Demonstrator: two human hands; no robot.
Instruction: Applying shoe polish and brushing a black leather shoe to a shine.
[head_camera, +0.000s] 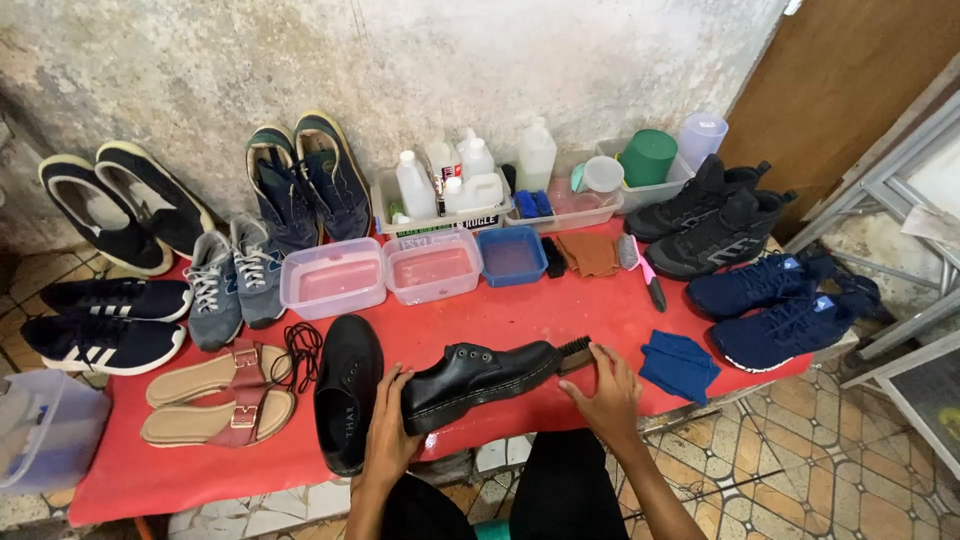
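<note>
Two hands work on a black shoe at the near edge of a red table.

From the head camera, the left hand (388, 432) wraps its fingers around the heel end of the black shoe (474, 378), which lies on its side on the red table (500, 305). The right hand (603, 392) closes on a brush (573, 354) whose bristles touch the shoe's toe. A second black shoe (346, 390) lies just left, beside tan sandals (215, 395). A blue cloth (678, 364) lies to the right.
</note>
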